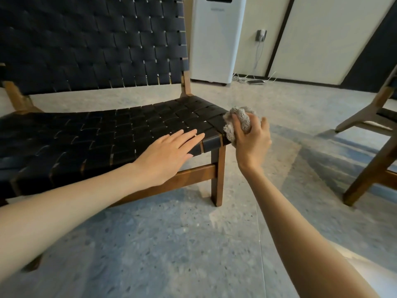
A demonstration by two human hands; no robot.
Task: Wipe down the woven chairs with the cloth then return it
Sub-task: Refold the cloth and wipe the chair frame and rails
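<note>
Left hand (165, 153): my fingers lie straight and flat on the woven chair (120, 130) seat, near its front right corner | Right hand (250, 138): my fingers curl round the bunched grey cloth (239, 119), pressing it to that corner's edge | Second chair (373, 134): far right, partly seen.

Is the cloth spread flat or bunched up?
Bunched up: the right hand grips the cloth as a crumpled wad against the chair seat's edge.
</note>
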